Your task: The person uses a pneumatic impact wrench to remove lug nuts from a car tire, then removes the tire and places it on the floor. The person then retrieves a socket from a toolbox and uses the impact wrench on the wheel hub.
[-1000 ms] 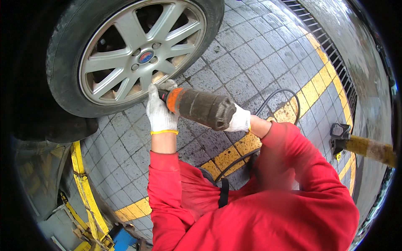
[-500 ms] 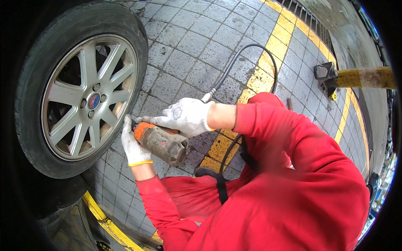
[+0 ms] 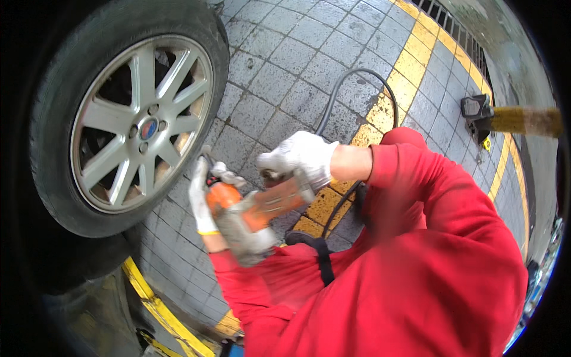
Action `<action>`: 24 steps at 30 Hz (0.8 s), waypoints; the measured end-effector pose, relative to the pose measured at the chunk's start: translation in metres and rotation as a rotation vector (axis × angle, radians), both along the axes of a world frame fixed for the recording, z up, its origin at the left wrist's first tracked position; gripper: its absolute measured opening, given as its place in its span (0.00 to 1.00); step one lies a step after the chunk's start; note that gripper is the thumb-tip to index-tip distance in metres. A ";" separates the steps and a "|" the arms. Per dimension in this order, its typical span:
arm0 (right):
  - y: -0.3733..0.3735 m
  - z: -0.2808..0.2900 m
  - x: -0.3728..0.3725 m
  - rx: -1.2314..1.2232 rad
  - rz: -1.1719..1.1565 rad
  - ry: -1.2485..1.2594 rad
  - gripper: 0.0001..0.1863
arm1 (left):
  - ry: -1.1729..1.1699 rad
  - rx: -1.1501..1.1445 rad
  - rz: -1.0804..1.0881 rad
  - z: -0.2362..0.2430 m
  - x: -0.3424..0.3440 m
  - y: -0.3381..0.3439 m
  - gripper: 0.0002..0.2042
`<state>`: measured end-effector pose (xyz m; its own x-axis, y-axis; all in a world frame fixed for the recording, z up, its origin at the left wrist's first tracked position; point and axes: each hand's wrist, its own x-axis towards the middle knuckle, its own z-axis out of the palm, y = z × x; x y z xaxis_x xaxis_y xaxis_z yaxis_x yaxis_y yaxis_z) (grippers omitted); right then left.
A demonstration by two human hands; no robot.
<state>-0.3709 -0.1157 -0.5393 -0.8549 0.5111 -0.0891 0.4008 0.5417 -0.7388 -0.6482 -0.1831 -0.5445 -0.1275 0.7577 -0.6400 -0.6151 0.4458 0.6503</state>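
Impact wrench (image 3: 250,217), orange and grey, is held just beside a car wheel (image 3: 140,128). Left hand (image 3: 202,193) is wrapped round its nose, right hand (image 3: 300,157) round the rear grip. Heavy, rigid; two-handed support is judged necessary.

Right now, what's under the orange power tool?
Grey paving tiles and a black hose crossing the yellow stripe show beyond the orange power tool. Directly beneath, both gloved hands and red sleeves cover the ground.

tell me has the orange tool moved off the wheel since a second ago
Yes. The orange tool has come away from the wheel hub, now held in both hands below and right of the rim.
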 end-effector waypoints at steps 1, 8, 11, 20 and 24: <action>0.011 -0.025 0.023 -0.045 0.054 0.034 0.20 | -0.070 -0.009 0.143 0.028 0.036 0.004 0.17; 0.028 -0.010 0.053 -0.050 -0.054 -0.198 0.24 | -0.137 0.138 0.236 0.011 -0.053 -0.019 0.20; 0.025 -0.005 0.056 -0.165 -0.115 -0.066 0.24 | -0.041 0.135 0.285 0.033 -0.051 -0.026 0.19; 0.027 -0.001 0.038 0.046 -0.086 -0.039 0.18 | -0.140 -0.019 0.284 0.020 -0.039 -0.018 0.19; 0.025 0.007 0.040 0.140 -0.091 -0.133 0.17 | -0.095 0.031 0.234 0.010 -0.039 -0.016 0.19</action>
<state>-0.3309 -0.0904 -0.5324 -0.7901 0.6010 -0.1206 0.5418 0.5926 -0.5961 -0.6869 -0.1989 -0.5350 -0.2426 0.7340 -0.6343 -0.7581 0.2645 0.5961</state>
